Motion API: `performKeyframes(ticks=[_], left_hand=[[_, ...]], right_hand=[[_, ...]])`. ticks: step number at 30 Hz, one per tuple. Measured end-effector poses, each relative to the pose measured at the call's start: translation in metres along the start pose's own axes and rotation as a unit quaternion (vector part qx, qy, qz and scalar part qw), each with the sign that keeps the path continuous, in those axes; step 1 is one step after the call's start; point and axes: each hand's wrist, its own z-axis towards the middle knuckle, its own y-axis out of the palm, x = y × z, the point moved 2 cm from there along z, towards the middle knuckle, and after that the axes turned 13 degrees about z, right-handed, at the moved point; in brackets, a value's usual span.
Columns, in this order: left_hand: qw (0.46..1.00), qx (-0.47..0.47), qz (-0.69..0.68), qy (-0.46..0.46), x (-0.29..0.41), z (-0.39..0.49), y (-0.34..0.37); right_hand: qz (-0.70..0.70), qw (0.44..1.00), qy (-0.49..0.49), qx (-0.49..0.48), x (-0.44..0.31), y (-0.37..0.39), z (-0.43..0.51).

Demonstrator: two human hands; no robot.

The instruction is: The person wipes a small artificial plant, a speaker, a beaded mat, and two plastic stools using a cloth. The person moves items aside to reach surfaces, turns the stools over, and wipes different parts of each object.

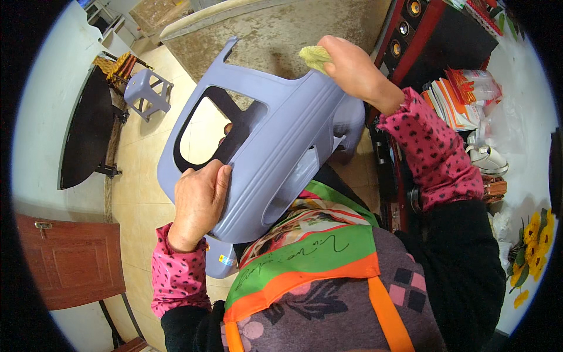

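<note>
A grey-blue plastic stool (pixel 281 127) lies tilted on its side across my lap, one leg pointing up and away. My left hand (pixel 200 200) grips its near side, at the rim of a large opening. In my right hand (pixel 354 70) is a bunched yellow-green cloth (pixel 315 58), pressed on the stool's far upper edge. Pink patterned sleeve covers reach to both wrists. Under the stool, a green and orange apron (pixel 308 253) covers my lap.
A similar stool (pixel 147 90) stands on the tiled floor at far left. A stone-patterned panel (pixel 272 39) rises ahead. On the right are a tall speaker (pixel 402 31), stacked papers (pixel 453 105), a white shoe (pixel 487 158) and yellow flowers (pixel 534 242). A brown wooden door (pixel 77 259) is at lower left.
</note>
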Motion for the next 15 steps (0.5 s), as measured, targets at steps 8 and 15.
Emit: performKeyframes(ticks=[8,15], left_hand=[[0.999,-0.036,0.003,-0.008,0.003,0.0,-0.002],[1.0,-0.001,0.003,-0.005,-0.003,0.004,0.003]], right_hand=[[0.249,0.95,0.153,0.109,-0.003,-0.005,-0.043],[0.514,0.705,0.444,0.202,0.061,0.032,-0.138]])
